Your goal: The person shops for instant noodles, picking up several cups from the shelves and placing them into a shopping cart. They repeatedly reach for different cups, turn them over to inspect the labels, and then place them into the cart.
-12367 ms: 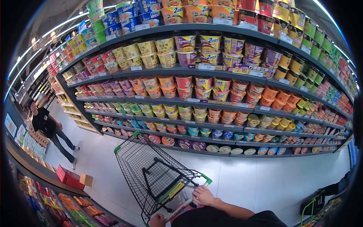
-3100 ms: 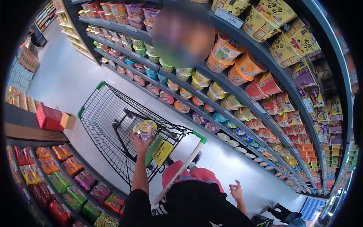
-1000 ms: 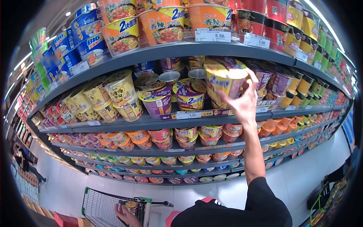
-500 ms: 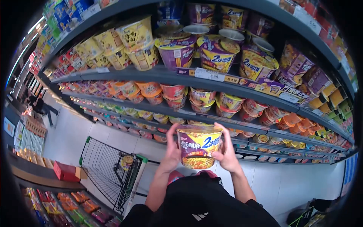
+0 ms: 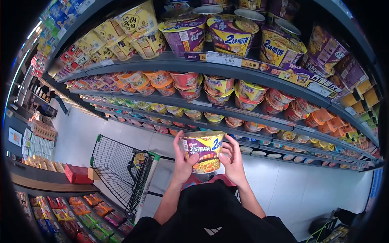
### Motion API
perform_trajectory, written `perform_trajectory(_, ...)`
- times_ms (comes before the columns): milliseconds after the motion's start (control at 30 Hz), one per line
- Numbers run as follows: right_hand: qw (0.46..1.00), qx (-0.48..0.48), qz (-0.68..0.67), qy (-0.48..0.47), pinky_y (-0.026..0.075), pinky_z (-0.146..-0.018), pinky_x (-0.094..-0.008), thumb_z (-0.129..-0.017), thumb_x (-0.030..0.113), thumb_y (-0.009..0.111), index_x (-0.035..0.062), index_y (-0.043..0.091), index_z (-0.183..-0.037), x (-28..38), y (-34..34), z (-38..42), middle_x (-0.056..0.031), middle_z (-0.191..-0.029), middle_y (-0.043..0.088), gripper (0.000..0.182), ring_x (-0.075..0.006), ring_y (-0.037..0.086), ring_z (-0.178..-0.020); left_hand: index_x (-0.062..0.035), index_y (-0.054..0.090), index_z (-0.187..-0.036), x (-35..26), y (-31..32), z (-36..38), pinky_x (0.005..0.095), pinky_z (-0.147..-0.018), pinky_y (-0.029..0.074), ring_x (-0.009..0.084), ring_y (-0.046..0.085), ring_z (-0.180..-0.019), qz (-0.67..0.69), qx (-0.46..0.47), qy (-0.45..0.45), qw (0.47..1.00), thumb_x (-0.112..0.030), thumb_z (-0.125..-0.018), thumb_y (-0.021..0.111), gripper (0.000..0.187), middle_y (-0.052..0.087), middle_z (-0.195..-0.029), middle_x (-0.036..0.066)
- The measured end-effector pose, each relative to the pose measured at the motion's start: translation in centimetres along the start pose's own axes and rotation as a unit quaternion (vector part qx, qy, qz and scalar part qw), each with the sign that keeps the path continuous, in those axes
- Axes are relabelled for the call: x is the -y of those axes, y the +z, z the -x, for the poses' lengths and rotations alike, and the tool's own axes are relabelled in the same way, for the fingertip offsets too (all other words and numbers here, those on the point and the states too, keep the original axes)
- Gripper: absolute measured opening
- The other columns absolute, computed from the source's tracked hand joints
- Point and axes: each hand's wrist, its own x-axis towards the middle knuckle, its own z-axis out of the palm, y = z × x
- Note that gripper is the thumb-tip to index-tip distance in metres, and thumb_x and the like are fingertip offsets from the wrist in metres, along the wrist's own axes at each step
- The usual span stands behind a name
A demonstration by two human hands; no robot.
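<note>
Between my hands, in front of my chest, is an instant noodle tub (image 5: 202, 153), purple and yellow with Chinese lettering and a big "2". It is nearly upright, its printed front towards me. My left hand (image 5: 182, 162) grips its left side, the thumb on the front. On the right side my right hand (image 5: 233, 160) holds it the same way, the thumb near its lower front. Beyond it, similar purple and yellow noodle tubs (image 5: 232, 36) stand on the shelf. A black shopping cart (image 5: 117, 166) with green corners, carrying a noodle tub (image 5: 139, 159), stands to my left.
Curved grey shelves (image 5: 162, 60) packed with noodle tubs stretch across the front. A price tag (image 5: 223, 59) reads 5.50. At left are a red box (image 5: 77, 174) and racks of bagged snacks (image 5: 69, 214). A black bag (image 5: 323, 227) lies on the floor at lower right.
The view has tilted down, so the shelves sit higher. Both hands have moved the noodle tub slightly left, and it has turned a little, with the "2" now nearer its right edge.
</note>
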Motion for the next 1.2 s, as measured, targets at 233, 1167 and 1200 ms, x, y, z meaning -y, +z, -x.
perform_trajectory(233, 0.989, 0.034, 0.141, 0.002, 0.053, -0.107, -0.0425, -0.09, 0.021, 0.085, 0.0052, 0.02, -0.168, 3.9, 1.9, 1.5, -0.0253, -0.157, 0.047, 0.103, -0.033, 0.055, -0.14, -0.0092, 0.002, -0.166, -0.1, 0.6, 0.9, 0.0407, -0.111, 0.051, 0.0281, 0.059, -0.132, -0.103, -0.031, 0.04, 0.993, -0.012, -0.096, 0.074, 0.1, 0.047, -0.148, 0.024)
perform_trajectory(1167, 0.963, 0.099, -0.242, 0.057, 0.048, -0.117, -0.0478, -0.089, 0.058, 0.075, 0.0057, 0.021, -0.165, -4.0, 1.0, 1.0, -0.0184, -0.155, 0.049, 0.107, -0.0298, 0.056, -0.14, -0.0095, -0.007, -0.169, 0.9, -2.1, 2.2, 0.043, -0.124, 0.033, 0.0255, 0.04, -0.148, -0.047, 0.112, 0.004, 0.993, -0.046, -0.094, 0.078, 0.119, 0.032, -0.161, 0.018)
perform_trajectory(1200, 0.97, 0.101, -0.216, 0.046, 0.045, -0.118, -0.0463, -0.089, 0.057, 0.075, 0.0081, 0.019, -0.166, -3.9, 1.1, 0.9, -0.0176, -0.156, 0.047, 0.107, -0.0294, 0.052, -0.143, -0.0089, -0.008, -0.169, 0.8, -2.2, 2.2, 0.0433, -0.123, 0.034, 0.0259, 0.04, -0.148, -0.051, 0.109, 0.006, 0.993, -0.045, -0.093, 0.079, 0.121, 0.032, -0.161, 0.018)
